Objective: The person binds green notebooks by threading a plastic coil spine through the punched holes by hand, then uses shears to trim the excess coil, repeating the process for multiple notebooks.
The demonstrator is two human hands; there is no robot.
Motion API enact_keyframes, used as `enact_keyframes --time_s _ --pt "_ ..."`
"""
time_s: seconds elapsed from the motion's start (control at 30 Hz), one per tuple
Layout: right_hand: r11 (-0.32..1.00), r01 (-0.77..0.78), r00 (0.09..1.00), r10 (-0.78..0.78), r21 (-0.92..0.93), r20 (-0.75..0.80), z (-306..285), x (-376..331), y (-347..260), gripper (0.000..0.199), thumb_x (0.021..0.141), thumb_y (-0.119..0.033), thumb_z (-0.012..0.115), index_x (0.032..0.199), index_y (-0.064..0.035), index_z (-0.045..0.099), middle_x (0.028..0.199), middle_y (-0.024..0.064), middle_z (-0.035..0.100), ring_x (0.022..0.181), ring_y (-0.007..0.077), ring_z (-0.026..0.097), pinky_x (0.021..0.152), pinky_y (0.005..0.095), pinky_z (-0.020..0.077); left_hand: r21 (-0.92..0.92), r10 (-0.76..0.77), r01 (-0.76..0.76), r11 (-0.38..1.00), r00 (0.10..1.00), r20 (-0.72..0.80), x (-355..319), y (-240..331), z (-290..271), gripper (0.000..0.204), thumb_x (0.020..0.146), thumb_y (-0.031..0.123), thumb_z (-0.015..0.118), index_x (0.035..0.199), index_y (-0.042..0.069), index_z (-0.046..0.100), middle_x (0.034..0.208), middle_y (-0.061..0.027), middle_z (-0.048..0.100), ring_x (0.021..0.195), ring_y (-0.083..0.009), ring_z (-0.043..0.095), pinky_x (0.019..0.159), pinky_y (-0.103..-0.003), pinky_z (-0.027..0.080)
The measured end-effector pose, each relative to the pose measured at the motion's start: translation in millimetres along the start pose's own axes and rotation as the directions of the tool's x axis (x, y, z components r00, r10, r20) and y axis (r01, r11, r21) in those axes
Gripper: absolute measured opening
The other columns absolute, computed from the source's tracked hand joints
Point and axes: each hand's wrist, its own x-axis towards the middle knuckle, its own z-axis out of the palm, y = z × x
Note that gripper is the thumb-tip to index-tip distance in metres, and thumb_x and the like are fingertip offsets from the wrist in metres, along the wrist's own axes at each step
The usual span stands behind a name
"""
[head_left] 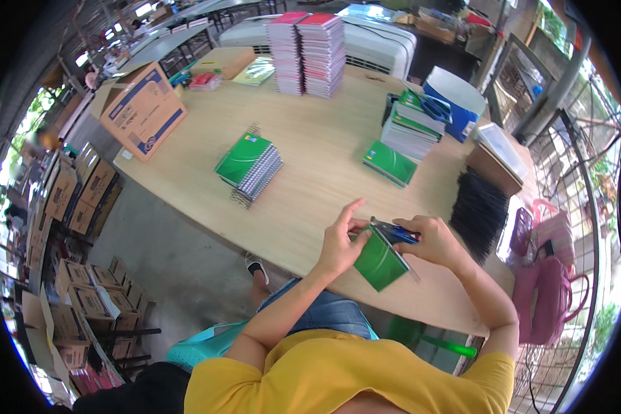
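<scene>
Close to the table's front edge, my left hand (339, 244) pinches the top corner of a small green notebook (379, 268), its index finger raised. My right hand (432, 239) grips blue-handled pliers (400, 234), whose jaws lie at the notebook's upper edge. A thin wire end sticks out past the notebook's lower right corner. Ahead of my hands lies another green notebook (390, 163), beside a stack of green-covered booklets (412, 130). Farther left sits a pile of spiral-bound green notebooks (248, 160) with wire coils poking out.
Black wire coils (479, 212) lie bundled at the right, below a cardboard box (495, 165). A blue-and-white box (455, 100) stands behind. Tall red-topped stacks (305, 55) rise at the back. One carton (143, 114) occupies the far left corner; a pink bag (541, 300) hangs at right.
</scene>
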Motion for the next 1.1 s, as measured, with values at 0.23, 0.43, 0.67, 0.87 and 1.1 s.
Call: enact_keyframes --time_s 0.23,0.43,0.67,0.87,1.1 --pt "0.988 -0.155 0.924 0.136 -0.025 -0.357 -25.3 -21.0 11.9 0.061 0.068 -0.020 0.090 0.123 -0.0012 0.071 0.079 0.0109 0.064 0.069 0.0194 0.059 0.069 0.0320 0.0504 -0.044 0.206 -0.262 0.964 0.841 -0.500 47.2 10.2 -147.6 0.040 0.091 -0.005 0.062 0.130 0.002 0.065 0.117 -0.0064 0.067 0.088 -0.0087 0.062 0.078 -0.025 0.054" --pt "0.946 -0.314 0.860 0.318 0.078 -0.400 11.3 -52.8 68.8 0.065 0.063 -0.019 0.091 0.122 -0.0007 0.071 0.078 0.0098 0.063 0.070 0.0211 0.059 0.072 0.0334 0.0501 0.093 0.106 -0.055 0.994 0.681 -0.725 84.6 2.2 -260.2 0.037 0.090 -0.003 0.064 0.125 0.008 0.071 0.114 -0.0083 0.062 0.085 -0.0144 0.064 0.081 -0.030 0.054" --pt "0.921 -0.311 0.856 0.164 -0.235 -0.490 63.5 -61.1 106.0 0.067 0.060 -0.024 0.092 0.121 -0.0034 0.072 0.105 0.0137 0.064 0.101 0.0330 0.055 0.089 0.0439 0.0484 0.552 0.187 0.247 0.797 0.767 -0.613 84.8 -28.4 -282.4 0.038 0.087 0.008 0.071 0.124 0.018 0.074 0.106 -0.0086 0.064 0.086 -0.0177 0.056 0.085 -0.032 0.049" --pt "0.890 -0.233 0.852 -0.008 -0.393 -0.523 81.4 -51.4 90.4 0.071 0.062 -0.028 0.091 0.127 -0.0095 0.069 0.133 0.0177 0.051 0.123 0.0394 0.048 0.107 0.0574 0.0357 0.510 0.146 0.232 0.828 0.789 -0.597 79.5 -40.9 -292.1 0.040 0.086 0.012 0.073 0.126 0.017 0.073 0.115 -0.0116 0.062 0.098 -0.0230 0.056 0.091 -0.036 0.046" --pt "0.911 -0.146 0.901 -0.039 -0.385 -0.432 102.5 -28.6 84.1 0.054 0.072 -0.033 0.085 0.125 -0.0283 0.072 0.146 0.0121 0.049 0.135 0.0388 0.044 0.110 0.0713 0.0264 0.668 0.646 -0.161 0.726 0.493 -0.583 84.8 9.6 -190.9 0.044 0.087 0.014 0.074 0.130 0.012 0.065 0.126 -0.0152 0.057 0.122 -0.0292 0.050 0.098 -0.043 0.045"
